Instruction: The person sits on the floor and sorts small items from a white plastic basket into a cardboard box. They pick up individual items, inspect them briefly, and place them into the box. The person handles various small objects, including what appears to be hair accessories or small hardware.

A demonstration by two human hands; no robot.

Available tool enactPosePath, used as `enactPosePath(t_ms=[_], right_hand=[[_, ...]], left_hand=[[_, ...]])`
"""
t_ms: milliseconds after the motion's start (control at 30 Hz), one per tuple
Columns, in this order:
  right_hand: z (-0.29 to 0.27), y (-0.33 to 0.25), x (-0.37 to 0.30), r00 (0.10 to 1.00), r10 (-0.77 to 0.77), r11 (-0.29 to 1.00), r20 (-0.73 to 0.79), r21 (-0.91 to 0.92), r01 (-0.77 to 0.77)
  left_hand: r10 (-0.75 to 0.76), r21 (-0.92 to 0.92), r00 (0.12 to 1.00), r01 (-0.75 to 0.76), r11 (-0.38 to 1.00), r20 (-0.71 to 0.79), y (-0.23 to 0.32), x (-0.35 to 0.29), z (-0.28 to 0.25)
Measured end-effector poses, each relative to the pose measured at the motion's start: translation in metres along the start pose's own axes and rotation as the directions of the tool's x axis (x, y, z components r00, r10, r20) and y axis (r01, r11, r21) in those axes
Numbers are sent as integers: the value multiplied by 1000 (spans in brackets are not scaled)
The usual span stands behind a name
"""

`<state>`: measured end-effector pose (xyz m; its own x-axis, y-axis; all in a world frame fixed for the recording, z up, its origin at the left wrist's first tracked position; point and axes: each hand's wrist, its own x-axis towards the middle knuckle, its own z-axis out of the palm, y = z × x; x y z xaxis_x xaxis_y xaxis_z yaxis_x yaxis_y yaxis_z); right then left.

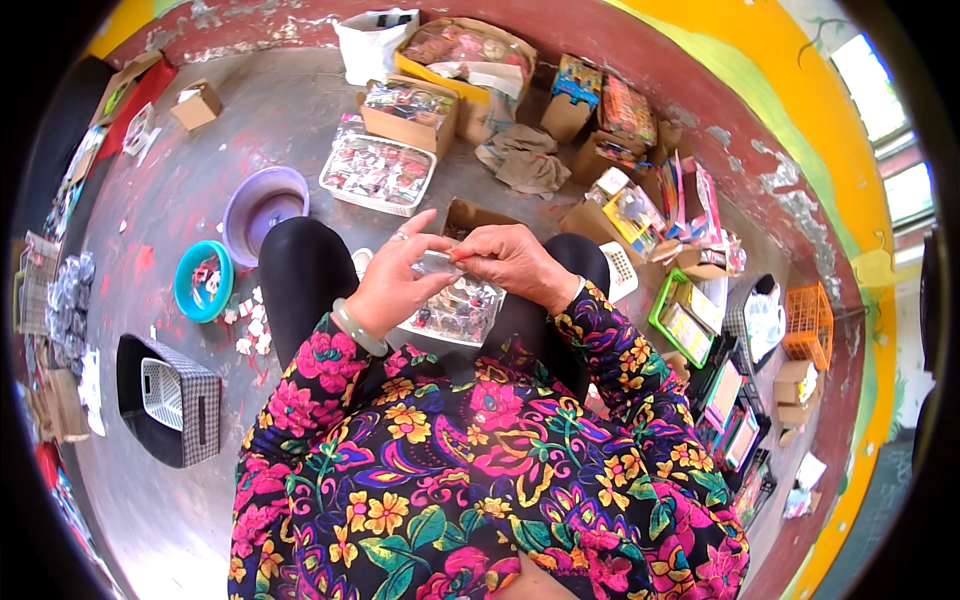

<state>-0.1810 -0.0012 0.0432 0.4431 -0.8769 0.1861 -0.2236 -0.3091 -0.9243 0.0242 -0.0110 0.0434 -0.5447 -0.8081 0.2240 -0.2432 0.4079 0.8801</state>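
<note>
Over my lap my left hand [393, 272] pinches what looks like a small clear plastic bag [432, 263] between thumb and forefinger, its other fingers raised. Close against it, my right hand [518, 262] has its fingertips pressed together on a small red piece [459, 256], whose kind is too small to make out. Both hands meet just above a white plastic basket [448, 337] on my lap. Inside the basket lie several small clear-wrapped items [470, 305], partly covered by my hands. An open cardboard box [480, 214] stands beyond my fingers, between my knees.
Ahead stand a white basket of packets [375, 172] and a filled cardboard box [408, 112]. A purple tub [262, 212], a teal basin [203, 282] and a checked bin [203, 405] are at left. Right are a green crate [683, 322] and an orange crate [808, 325].
</note>
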Motion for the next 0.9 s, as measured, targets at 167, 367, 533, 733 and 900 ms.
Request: enactPosePath(t_ms=[167, 367, 533, 733, 900], right_hand=[[2, 17, 19, 991, -128, 987, -47, -102, 122], [-2, 48, 14, 932, 361, 888, -31, 319, -333], [-1, 55, 10, 920, 393, 868, -7, 333, -368], [6, 55, 10, 940, 340, 919, 8, 211, -334], [8, 55, 13, 931, 357, 903, 73, 227, -364]], left_hand=[[-373, -317, 921, 389, 865, 113, -15, 20, -6], [-471, -561, 839, 536, 631, 272, -49, 20, 10], [-495, -541, 817, 570, 619, 294, -47, 18, 19], [-465, -489, 842, 539, 686, 275, -55, 15, 22], [-396, -543, 865, 501, 674, 308, -56, 12, 22]])
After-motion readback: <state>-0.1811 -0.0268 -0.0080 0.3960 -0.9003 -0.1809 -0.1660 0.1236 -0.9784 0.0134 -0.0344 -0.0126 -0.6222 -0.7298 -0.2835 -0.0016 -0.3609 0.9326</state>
